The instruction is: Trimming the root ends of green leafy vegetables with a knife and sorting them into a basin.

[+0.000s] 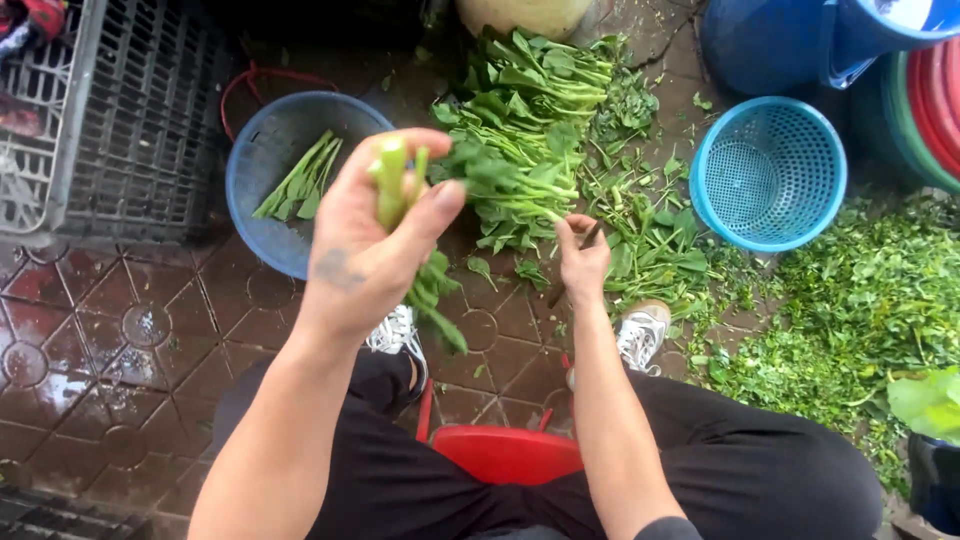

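Green stalk (391, 185) gripped in left hand (365, 245), right hand (583, 262) lowered

L hand (365, 235) w/ green stalk (391, 185), R hand (582, 262) w/ knife (590, 236) by greens pile (520, 140)

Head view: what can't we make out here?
- Right hand: holds a thin dark tool; fingers cover most of it, so its kind is unclear.
- Left hand: grips a green stalk; the palm hides its middle.
- Pale tub: cut off by the top edge.
- Red stool: mostly hidden by the legs.
- Blue basket: mesh too fine to tell if anything lies inside.
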